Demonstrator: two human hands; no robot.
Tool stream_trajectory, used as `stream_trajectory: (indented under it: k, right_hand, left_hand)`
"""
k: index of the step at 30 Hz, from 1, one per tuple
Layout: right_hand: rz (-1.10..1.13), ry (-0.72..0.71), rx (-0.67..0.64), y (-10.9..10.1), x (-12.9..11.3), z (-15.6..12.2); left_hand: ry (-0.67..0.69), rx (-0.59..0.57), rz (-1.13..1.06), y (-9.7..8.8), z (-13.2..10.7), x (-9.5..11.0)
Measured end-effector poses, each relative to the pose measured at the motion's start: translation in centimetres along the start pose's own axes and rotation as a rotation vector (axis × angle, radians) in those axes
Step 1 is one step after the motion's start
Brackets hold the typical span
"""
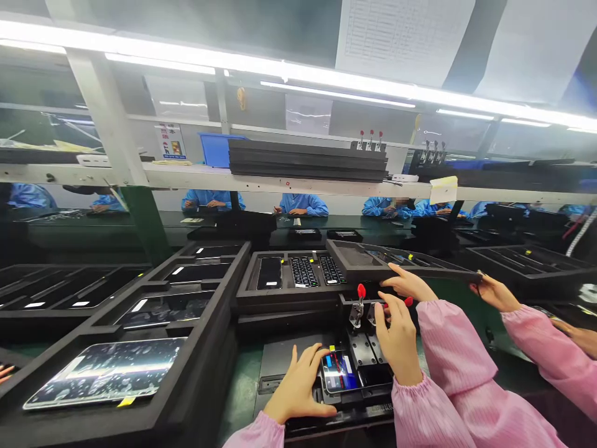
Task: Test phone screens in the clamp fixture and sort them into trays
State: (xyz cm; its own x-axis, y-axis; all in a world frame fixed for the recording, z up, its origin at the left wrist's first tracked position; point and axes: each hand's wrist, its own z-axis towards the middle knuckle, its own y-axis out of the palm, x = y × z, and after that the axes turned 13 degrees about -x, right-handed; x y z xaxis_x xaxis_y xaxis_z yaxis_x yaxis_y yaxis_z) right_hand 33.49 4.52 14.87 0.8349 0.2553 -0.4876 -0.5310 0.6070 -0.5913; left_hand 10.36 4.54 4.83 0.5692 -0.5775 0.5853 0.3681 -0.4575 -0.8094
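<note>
A black fixture [342, 415] holds a phone-sized screen [339, 372], which is lit with coloured patches and has a yellow tab at its top edge. My left hand [301, 387] rests at the screen's left side, fingers stretched and thumb apart. At the back of the fixture stand toggle clamps with red handles; one red handle [361, 291] points upright. Beside the clamps, my right hand [397, 341] is raised with its fingers apart, partly hiding the other clamps. Whether its fingertips touch a red handle I cannot tell.
Another person's pink-sleeved hands [498, 294] hold a black tray [420, 272] tilted above a stacked tray [242, 292] of screens. On the left, a long black tray [153, 398] carries several screens. A shelf [196, 176] crosses ahead; several blue-sleeved people sit beyond.
</note>
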Motion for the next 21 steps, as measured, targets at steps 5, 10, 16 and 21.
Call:
stream_trajectory:
  k: [5,10,16,21]
  right_hand:
    - [-0.019,0.003,0.006,0.1,0.7,-0.1]
    - [-0.068,0.012,0.005,-0.2,0.7,-0.3]
    - [-0.049,0.026,0.009,-0.6,0.5,-3.2]
    - [-0.207,0.011,0.036,1.4,2.9,-8.2]
  left_hand:
    - [-0.016,0.031,-0.037,0.4,0.1,-0.2]
    - [-0.025,0.012,-0.044,0.3,-0.2,-0.1]
    - [-0.044,-0.001,-0.013,0.3,-0.1,0.1]
    - [-0.026,0.021,-0.025,0.6,-0.2,-0.3]
